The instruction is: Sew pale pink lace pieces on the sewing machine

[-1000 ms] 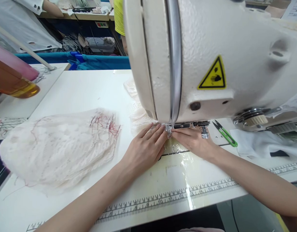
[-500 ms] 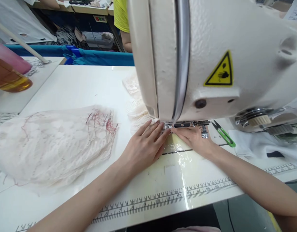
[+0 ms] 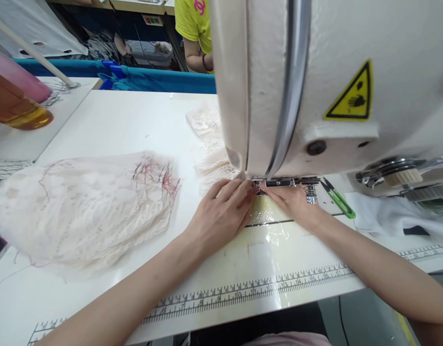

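Observation:
My left hand [image 3: 219, 214] lies flat on the white table with its fingers stretched toward the presser foot [image 3: 259, 185] of the cream sewing machine [image 3: 315, 81]. Its fingertips press a small piece of cream lace [image 3: 210, 166] that runs back to the left of the machine head. My right hand [image 3: 295, 202] rests flat on the other side of the foot, fingers pointing left, almost touching the left fingertips. The needle area itself is hidden under the machine head.
A heap of cream lace pieces with red threads [image 3: 84, 209] lies to the left. Green thread snips [image 3: 336, 197] lie right of the foot, white cloth [image 3: 394, 216] beyond. An amber bottle [image 3: 15, 108] sits far left. A ruler strip [image 3: 250, 290] lines the table's front edge. A person in yellow [image 3: 194, 29] stands behind.
The view has shifted left and closer to the machine. Both hands have stayed at the presser foot, edging slightly forward with the lace.

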